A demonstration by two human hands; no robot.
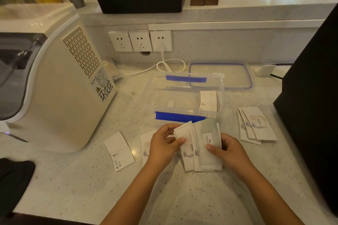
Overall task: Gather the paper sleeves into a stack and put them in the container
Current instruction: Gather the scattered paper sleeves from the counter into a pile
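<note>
- The left hand (165,145) pinches a fanned bunch of paper sleeves (199,149) with thumb on top; the right hand (225,149) clamps its other edge, with its far fingers hidden behind the paper.
- The bunch sits just above the counter (182,197), in front of the clear container (184,95); print reading "love" shows, but the smaller text is too small to read.
- One sleeve (146,144) lies half hidden under the left hand.
- A few sleeves (208,101) already stand inside the container.
- More lie loose: a white one (119,150) to the left, a small pile (256,126) to the right.
- The lid (220,76) rests behind.
</note>
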